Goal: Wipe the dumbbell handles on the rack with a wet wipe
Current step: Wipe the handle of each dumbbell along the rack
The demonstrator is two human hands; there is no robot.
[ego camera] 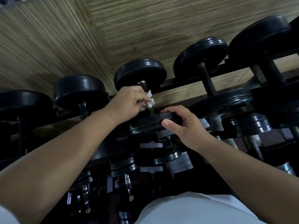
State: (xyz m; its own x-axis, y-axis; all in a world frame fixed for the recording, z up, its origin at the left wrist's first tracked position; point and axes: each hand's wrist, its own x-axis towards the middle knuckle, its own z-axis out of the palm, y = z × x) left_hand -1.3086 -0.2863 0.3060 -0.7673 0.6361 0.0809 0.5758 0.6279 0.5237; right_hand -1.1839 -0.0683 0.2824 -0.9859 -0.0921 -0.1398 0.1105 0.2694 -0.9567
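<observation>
Single head-worn, wide-angle view. It looks steeply down and forward across the rack [169, 82] to the floor [161, 21] beyond. Range is close; the wearer's shirt [194, 210] fills the bottom edge.

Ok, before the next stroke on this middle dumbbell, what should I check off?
1. Left hand holds the wipe: ok, bunched in its fingers.
2. Wipe touches the handle: cannot tell, the hand hides the contact.
3. Right hand steadies the near plate: ok, fingers curled over its rim.
4. Dumbbell lies on the rack: ok.
5. Wipe is wet: cannot tell.
</observation>
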